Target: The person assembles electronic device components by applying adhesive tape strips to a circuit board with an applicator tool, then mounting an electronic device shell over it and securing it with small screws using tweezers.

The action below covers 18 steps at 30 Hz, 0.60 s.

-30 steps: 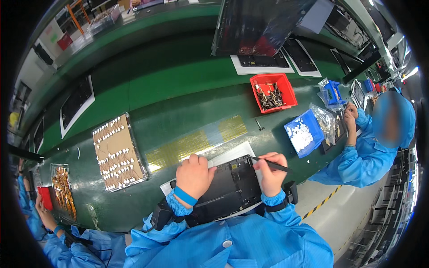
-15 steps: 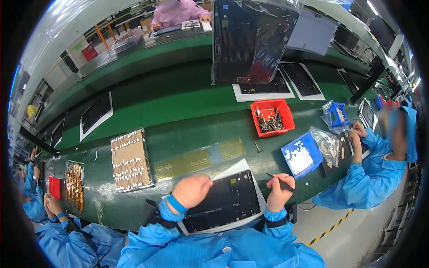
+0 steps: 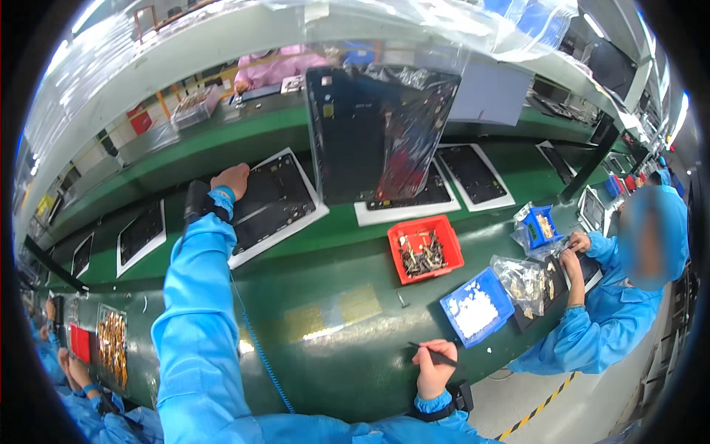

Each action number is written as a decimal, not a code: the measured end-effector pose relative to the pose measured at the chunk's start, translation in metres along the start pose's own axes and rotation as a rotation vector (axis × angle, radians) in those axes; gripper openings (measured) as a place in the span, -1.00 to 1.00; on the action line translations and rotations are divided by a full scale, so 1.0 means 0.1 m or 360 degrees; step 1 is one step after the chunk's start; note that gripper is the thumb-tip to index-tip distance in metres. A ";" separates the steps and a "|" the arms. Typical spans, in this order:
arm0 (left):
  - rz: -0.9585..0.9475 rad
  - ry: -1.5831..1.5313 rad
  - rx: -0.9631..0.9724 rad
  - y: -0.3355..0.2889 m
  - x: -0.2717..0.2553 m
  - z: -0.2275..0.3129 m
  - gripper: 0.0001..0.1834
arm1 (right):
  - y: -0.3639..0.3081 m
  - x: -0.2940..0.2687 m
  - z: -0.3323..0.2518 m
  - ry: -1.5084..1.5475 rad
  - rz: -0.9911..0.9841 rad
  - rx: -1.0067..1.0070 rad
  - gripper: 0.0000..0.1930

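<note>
Upright bagged panel (image 3: 381,133) and red bin (image 3: 454,255) sit right of the black device panel (image 3: 275,200); left hand (image 3: 231,180) at its far-left corner, finger grip unclear; right hand (image 3: 433,374) pinches tweezers (image 3: 442,359).

No words or nos. legible. Tiny pale print line (image 3: 362,106) nr top of bagged blk panel (image 3: 344,144), R of L hand (image 3: 231,180): too sm. to read. Yellow patch (image 3: 328,111) nr same panel's L edge: detail too sm. Flat blk panel (image 3: 270,196) at L hand: pale specks, can't tell if print. Blk/yellow striped floor marking (image 3: 536,405), R of R hand (image 3: 435,366).
</note>
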<state>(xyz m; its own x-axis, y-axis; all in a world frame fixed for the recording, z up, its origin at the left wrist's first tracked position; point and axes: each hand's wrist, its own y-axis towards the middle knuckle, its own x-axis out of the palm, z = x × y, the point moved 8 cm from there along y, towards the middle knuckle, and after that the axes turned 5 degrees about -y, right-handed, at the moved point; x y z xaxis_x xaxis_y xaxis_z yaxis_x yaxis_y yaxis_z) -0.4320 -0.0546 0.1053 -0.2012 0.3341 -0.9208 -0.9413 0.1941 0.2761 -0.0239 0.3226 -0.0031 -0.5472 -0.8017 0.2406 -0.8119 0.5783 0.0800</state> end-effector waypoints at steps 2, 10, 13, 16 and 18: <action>0.0131 0.0452 -0.0377 0.04 0.12 0.01 -0.81 | 0.01 -0.03 0.02 -0.0043 0.0015 0.0001 -0.76; -0.0108 -0.0691 0.0648 -0.29 1.44 1.58 -0.80 | 0.21 0.14 0.10 -0.0785 -0.0336 -0.0281 -0.89; -0.0138 -0.0214 0.1358 -0.68 1.26 2.22 -0.84 | 0.45 0.56 -0.23 -0.1398 -0.0492 -0.0518 -0.85; -0.0303 0.0016 0.1158 -0.58 1.44 2.21 -0.83 | 0.55 0.72 -0.15 -0.1876 -0.0404 -0.0730 -0.78; -0.0364 -0.0130 0.0847 -0.49 1.46 2.17 -0.79 | 0.56 0.72 -0.09 -0.1956 -0.0413 -0.0727 -0.77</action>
<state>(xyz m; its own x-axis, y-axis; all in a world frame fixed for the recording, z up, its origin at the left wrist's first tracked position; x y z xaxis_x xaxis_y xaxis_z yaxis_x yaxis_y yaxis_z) -0.3570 0.1849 0.0168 0.0327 0.2948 -0.9550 -0.6882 0.6995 0.1923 -0.1070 0.2986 0.0279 -0.4109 -0.3710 -0.8328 -0.9113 0.1944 0.3630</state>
